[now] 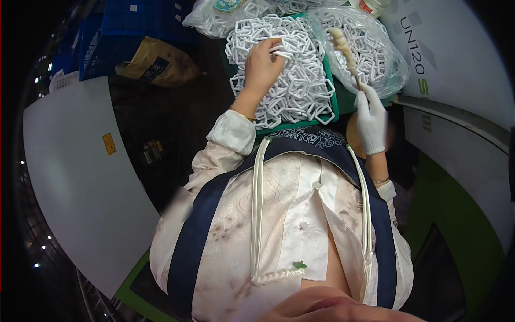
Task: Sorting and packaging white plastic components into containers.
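Note:
My bare left hand [261,67] is over a heap of white angular plastic rings [298,88]. Its thumb and fingers close on a white ring [282,53] at the heap's upper middle; whether more than one is pinched cannot be made out. The heap fills a green crate [333,90] in front of me. My right hand [370,119], in a white glove, grips a thin stick tool [345,52] by its lower end. Lumpy cream-coloured wrapping covers the tool's upper part, which points up over a clear bag of similar rings.
To the crate's right sits the clear plastic bag [394,67]; another bag [214,19] lies beyond it at the left. Blue crates [115,45] and a brown paper sack [158,64] stand far left. Pale machine panels [75,177] flank me, the right panel [442,59] close to the bag.

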`<state>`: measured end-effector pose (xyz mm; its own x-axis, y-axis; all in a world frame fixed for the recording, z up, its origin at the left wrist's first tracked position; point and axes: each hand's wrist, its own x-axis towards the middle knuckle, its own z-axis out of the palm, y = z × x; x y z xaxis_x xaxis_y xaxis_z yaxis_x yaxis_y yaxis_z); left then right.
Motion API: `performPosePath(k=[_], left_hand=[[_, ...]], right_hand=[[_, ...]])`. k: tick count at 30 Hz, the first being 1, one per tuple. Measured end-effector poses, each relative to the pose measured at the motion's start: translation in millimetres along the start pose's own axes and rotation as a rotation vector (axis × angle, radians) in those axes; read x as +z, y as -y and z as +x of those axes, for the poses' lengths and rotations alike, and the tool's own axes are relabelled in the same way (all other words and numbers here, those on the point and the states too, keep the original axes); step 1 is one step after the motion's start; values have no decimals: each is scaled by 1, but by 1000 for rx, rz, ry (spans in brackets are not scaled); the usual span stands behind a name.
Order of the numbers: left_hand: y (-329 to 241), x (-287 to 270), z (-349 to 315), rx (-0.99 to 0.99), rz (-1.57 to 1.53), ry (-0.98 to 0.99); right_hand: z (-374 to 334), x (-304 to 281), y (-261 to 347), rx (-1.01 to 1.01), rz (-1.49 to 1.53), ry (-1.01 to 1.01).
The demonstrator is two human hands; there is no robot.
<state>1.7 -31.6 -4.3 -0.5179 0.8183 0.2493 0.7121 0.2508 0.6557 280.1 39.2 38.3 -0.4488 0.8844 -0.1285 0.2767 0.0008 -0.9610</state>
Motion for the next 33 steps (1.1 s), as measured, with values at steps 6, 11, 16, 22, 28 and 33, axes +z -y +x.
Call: performPosePath(k=[6, 11, 16, 22, 28, 33], left_hand=[[0, -9, -7, -297, -178, 100], [-11, 7, -16, -355, -638, 45], [-59, -15, -11, -616, -1230, 41], [-68, -6, -24, -751, -1774, 256], [-82, 0, -25, -734, -1698, 337], [-66, 3, -15, -666, -1703, 511]], right_hand=[[-2, 25, -6, 3, 13, 110], [-3, 50, 15, -147, -89, 186], [4, 41, 2, -9, -83, 120], [19, 50, 42, 17, 220, 166], [26, 53, 46, 40, 333, 241], [37, 56, 39, 5, 337, 250]])
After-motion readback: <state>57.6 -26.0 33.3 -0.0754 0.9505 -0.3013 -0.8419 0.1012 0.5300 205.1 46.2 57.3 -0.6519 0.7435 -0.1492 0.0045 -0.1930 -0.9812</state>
